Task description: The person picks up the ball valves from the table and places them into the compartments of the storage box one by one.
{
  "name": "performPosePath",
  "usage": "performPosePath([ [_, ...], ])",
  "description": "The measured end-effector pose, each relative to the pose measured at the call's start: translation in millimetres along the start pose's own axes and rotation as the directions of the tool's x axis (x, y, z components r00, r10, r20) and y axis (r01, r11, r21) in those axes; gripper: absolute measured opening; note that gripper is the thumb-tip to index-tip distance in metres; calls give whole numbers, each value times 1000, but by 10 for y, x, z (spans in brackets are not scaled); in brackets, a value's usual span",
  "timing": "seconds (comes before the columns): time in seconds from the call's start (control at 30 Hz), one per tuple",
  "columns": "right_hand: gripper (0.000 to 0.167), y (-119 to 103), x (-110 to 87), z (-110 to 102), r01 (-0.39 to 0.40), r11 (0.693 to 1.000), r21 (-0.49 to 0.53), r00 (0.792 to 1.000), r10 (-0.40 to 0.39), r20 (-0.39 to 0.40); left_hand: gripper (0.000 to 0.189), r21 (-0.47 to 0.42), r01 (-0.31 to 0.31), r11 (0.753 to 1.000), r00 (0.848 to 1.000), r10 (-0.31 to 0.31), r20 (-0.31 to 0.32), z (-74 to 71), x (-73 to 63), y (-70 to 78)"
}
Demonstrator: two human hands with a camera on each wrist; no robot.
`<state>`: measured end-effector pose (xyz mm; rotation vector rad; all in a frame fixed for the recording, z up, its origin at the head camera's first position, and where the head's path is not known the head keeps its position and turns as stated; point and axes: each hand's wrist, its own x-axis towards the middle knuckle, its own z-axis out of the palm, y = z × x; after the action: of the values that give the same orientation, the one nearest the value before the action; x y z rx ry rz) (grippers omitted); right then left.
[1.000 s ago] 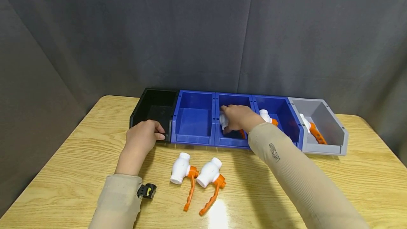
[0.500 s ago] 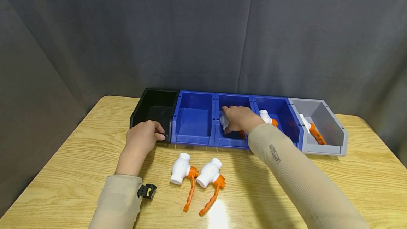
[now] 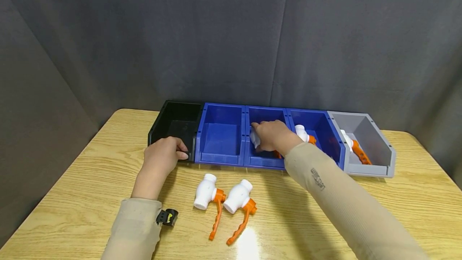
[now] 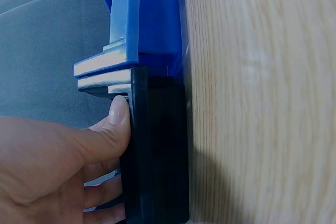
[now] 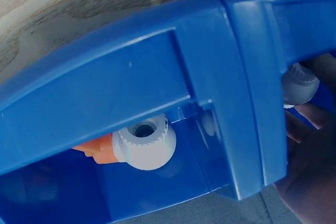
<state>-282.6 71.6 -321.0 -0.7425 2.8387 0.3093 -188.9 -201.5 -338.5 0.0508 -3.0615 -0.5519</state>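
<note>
My left hand holds the front lip of the black bin; in the left wrist view the thumb presses the lip while the other fingers curl behind it. Inside the middle blue bin, my right hand has its fingers round a white ball valve with an orange handle, mostly hidden beneath the hand. The right wrist view shows the fingers against that valve's grey-looking body, past the bin's side wall. Two more ball valves, the left one and the right one, lie on the table.
Left of the middle bin stands another blue bin. On its right, a blue bin and a grey bin each contain a ball valve, seen in the blue one. A dark curtain hangs behind the wooden table.
My right hand has shifted slightly to the right and down inside the middle blue bin, and its forearm has turned a little. The left hand and the two valves on the table stay put.
</note>
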Motion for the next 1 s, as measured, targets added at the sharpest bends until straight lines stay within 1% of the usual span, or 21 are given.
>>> performPosePath([
  [0.17, 79, -21, -42, -7, -3, 1000, -30, 1000, 2, -30, 14, -3, 5, 1000, 1000, -5, 4, 6, 2, -6],
  [0.23, 75, -31, -57, -18, -9, 999, -41, 999, 7, -39, 14, -4, 5, 1000, 1000, -5, 3, 8, 6, -7],
  [0.33, 66, -41, -85, -31, -8, 999, -49, 998, 5, -60, 14, -1, 3, 1000, 1000, -3, 2, 7, 11, -10],
  [0.47, 54, -36, -149, -54, -2, 1000, -28, 995, 0, -95, 15, 7, 3, 1000, 1000, -3, -1, 6, 14, -14],
  [0.6, 39, -22, -215, -85, -6, 1000, 1, 988, 6, -154, 16, 13, 3, 1000, 1000, -3, -3, 7, 20, -15],
  [0.7, 32, -18, -258, -104, -7, 999, 31, 975, 13, -221, 16, 15, 4, 1000, 1000, -4, -3, 5, 22, -16],
  [0.77, 30, -21, -288, -118, -6, 998, 65, 964, 23, -263, 16, 15, 7, 1000, 1000, -7, -1, 1, 22, -17],
  [0.9, 28, -32, -359, -155, 4, 991, 133, 938, 42, -345, 16, 16, 9, 1000, 1000, -9, 6, -9, 18, -19],
  [1.0, 27, -47, -414, -179, 22, 988, 155, 916, 42, -399, 16, 17, 6, 1000, 1000, -6, 5, -14, 15, -25],
])
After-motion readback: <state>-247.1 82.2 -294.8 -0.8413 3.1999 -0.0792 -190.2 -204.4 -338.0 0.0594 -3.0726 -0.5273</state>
